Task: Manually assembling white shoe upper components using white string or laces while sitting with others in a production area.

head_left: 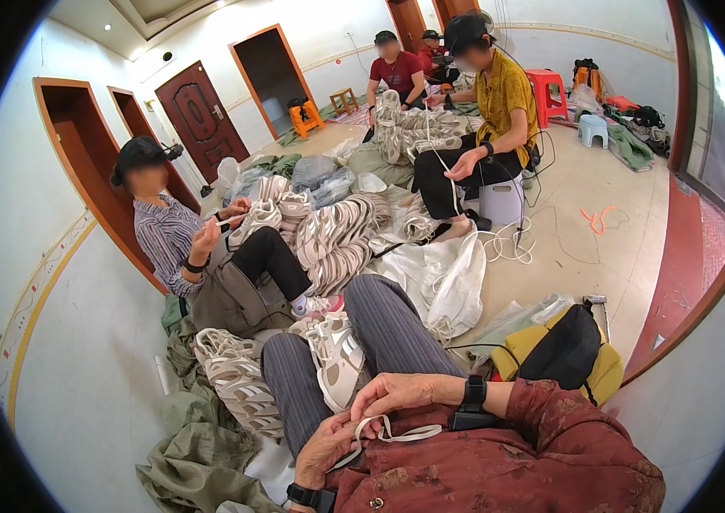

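Observation:
Close to my body, my left hand (326,446) and my right hand (395,393) meet with their fingertips pinched together. A white shoelace (415,434) runs through both, with a loop and a loose end lying across my dark red top. Just beyond my hands, a beige and white sneaker (334,357) rests between my knees, toe towards me. Left of my legs stands a stack of similar sneakers (241,382). The exact spot where the fingers grip the lace is partly hidden.
Ahead lies a large pile of sneakers (337,235) with plastic bags. One person (176,231) sits at the left, another (499,111) at the right, both handling laces. A white sack (444,286) and a yellow and black bag (563,352) lie nearby.

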A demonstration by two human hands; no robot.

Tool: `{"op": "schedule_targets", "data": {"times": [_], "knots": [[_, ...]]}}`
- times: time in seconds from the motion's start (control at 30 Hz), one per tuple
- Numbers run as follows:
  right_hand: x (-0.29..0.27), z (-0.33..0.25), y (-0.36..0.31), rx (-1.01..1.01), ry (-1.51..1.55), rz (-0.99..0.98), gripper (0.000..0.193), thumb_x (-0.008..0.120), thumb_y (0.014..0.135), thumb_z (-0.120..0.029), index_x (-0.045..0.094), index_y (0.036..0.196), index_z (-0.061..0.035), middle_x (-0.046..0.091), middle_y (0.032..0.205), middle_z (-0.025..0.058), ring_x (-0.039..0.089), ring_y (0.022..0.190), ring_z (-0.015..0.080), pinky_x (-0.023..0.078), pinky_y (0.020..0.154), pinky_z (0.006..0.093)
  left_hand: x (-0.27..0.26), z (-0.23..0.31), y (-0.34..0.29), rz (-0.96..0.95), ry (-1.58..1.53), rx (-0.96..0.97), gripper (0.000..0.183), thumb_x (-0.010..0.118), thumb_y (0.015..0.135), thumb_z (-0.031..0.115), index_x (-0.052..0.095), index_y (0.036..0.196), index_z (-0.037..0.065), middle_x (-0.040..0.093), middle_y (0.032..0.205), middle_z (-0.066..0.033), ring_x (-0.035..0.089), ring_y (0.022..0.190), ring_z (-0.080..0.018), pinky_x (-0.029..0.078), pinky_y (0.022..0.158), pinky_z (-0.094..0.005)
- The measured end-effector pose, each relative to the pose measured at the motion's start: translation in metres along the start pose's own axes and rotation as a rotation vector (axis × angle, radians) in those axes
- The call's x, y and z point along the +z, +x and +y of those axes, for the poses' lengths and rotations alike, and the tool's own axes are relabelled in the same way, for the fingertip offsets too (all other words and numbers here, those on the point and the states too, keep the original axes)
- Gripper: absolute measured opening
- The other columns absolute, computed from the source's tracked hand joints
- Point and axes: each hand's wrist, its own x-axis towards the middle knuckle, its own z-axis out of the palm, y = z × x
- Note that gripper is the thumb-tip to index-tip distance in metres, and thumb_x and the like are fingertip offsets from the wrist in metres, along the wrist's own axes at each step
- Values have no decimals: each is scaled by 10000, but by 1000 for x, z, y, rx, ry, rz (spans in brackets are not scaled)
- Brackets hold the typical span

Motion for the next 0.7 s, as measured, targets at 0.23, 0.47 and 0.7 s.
{"op": "schedule_targets", "data": {"times": [0.23,0.47,0.7], "knots": [[3,-2,-1,17,1,17,177,608,977,-75,665,1104,35,696,935,79,665,856,136,536,784,262,-1,-2,0,6,8,-4,425,633,1010,219,536,1333,-40,667,1156,-114,668,969,-142,554,821,-272],[-3,3,2,7,-5,16,182,612,974,-69,671,1110,36,701,936,69,667,843,123,541,776,259,-2,-2,0,-11,8,14,434,629,1012,221,527,1338,-47,663,1160,-123,668,979,-150,552,828,-274],[4,-3,-2,13,12,19,179,612,974,-70,673,1106,35,700,939,70,665,851,124,537,778,253,-1,-1,-1,-20,-6,8,440,631,1010,207,515,1348,-48,658,1168,-129,669,994,-161,551,843,-280]]}}
